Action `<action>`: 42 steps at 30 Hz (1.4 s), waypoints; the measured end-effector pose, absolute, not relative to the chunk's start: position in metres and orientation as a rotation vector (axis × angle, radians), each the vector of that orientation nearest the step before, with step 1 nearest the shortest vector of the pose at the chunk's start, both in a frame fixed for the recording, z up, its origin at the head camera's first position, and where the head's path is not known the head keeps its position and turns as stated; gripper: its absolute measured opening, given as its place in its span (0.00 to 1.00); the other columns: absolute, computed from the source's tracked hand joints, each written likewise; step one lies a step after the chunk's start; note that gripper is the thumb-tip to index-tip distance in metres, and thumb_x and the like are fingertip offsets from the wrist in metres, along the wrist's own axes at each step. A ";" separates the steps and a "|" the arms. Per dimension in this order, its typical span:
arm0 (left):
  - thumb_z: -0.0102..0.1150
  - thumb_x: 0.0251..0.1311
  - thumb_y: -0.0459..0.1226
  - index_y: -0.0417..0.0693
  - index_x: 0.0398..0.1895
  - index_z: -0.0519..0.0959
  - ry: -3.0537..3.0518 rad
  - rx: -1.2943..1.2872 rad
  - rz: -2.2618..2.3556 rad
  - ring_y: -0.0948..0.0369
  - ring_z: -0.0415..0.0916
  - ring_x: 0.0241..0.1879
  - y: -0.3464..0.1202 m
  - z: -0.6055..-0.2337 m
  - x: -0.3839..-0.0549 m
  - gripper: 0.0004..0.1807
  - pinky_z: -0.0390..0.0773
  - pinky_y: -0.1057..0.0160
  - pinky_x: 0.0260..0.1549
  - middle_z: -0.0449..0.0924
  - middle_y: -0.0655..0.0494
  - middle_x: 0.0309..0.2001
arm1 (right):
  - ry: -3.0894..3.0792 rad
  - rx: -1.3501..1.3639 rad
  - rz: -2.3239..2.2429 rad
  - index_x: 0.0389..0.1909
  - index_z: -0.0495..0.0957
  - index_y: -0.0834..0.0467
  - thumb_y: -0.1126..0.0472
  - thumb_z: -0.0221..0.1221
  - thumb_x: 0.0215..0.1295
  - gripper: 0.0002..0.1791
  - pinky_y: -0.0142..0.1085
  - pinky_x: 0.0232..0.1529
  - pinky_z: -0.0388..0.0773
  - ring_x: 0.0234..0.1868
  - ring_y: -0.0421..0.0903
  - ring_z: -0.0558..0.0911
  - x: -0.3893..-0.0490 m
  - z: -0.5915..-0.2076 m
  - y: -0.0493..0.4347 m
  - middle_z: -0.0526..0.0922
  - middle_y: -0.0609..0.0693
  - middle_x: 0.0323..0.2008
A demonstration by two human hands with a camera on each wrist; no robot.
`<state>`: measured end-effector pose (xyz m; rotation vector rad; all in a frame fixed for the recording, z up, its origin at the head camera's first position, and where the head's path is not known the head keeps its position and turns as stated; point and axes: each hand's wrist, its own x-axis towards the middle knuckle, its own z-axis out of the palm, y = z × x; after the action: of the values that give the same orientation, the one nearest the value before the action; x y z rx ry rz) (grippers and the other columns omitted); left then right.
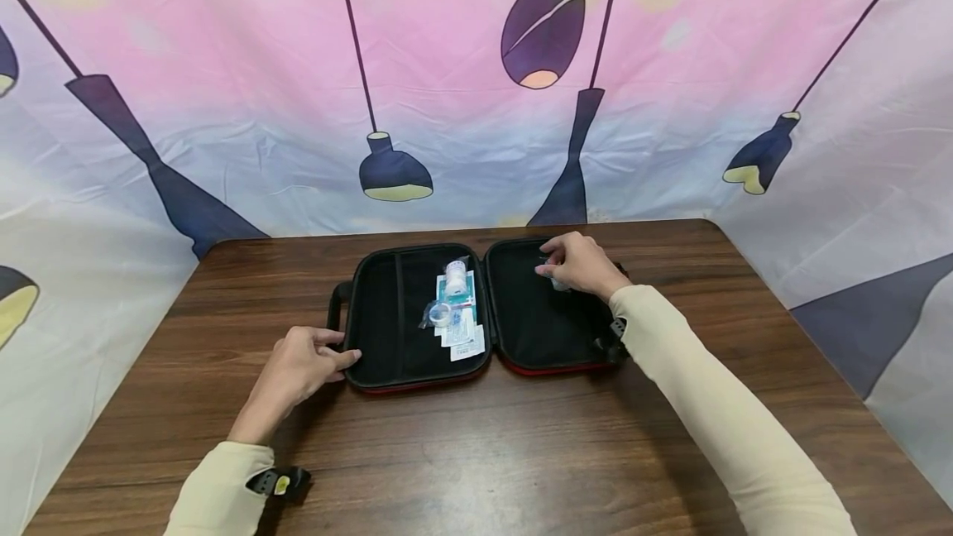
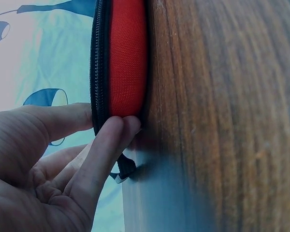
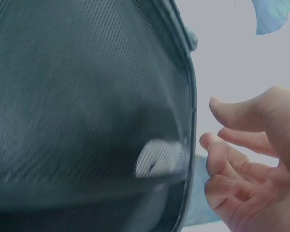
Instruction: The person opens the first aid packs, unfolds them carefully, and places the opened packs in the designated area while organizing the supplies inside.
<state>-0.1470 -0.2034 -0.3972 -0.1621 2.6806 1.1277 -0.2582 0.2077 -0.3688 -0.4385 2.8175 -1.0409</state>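
A black-lined zip case [image 1: 375,313] with a red shell lies unfolded on the table. My left hand [image 1: 305,362] pinches its left edge near the front corner; in the left wrist view the fingers touch the red side [image 2: 128,63] and the zip. Over the case's right half [image 1: 547,337] hovers my right hand [image 1: 584,265]. In the right wrist view its fingers are loosely bent, hold nothing and stand apart from the case. A small white item [image 3: 159,158] lies in that half, seemingly behind mesh; its kind is unclear.
In the left half are a small white bottle [image 1: 456,278], a clear-wrapped white roll [image 1: 439,314] and flat paper packets [image 1: 467,344]. A carry handle [image 1: 337,304] sticks out at the left. Behind the wooden table [image 1: 462,453] hangs a printed cloth [image 1: 462,89].
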 end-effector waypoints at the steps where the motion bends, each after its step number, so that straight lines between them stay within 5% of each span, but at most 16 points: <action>1: 0.66 0.67 0.40 0.28 0.66 0.72 2.682 -0.163 1.125 0.52 0.88 0.37 -0.203 -0.397 -0.147 0.31 0.85 0.53 0.37 0.87 0.53 0.28 | 2.808 -0.455 -1.039 0.63 0.76 0.67 0.58 0.65 0.69 0.26 0.45 0.41 0.79 0.38 0.51 0.82 -0.259 -0.368 0.203 0.84 0.58 0.43; 22: 0.67 0.66 0.41 0.29 0.65 0.73 2.692 -0.160 1.107 0.54 0.88 0.35 -0.204 -0.396 -0.147 0.31 0.84 0.55 0.34 0.86 0.55 0.27 | 2.691 -0.609 -0.950 0.68 0.73 0.62 0.54 0.69 0.65 0.33 0.47 0.54 0.78 0.52 0.53 0.81 -0.277 -0.366 0.119 0.83 0.58 0.49; 42: 0.67 0.66 0.41 0.30 0.65 0.74 2.715 -0.164 1.090 0.55 0.88 0.34 -0.204 -0.397 -0.146 0.31 0.83 0.55 0.35 0.87 0.55 0.27 | 2.624 -0.572 -0.802 0.73 0.67 0.58 0.51 0.70 0.65 0.39 0.46 0.53 0.78 0.52 0.52 0.79 -0.287 -0.373 0.087 0.78 0.58 0.54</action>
<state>-0.1463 -0.2040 -0.3974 -0.1643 2.7145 1.0900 -0.2869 0.0866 -0.3725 -0.5721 2.6240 -0.8016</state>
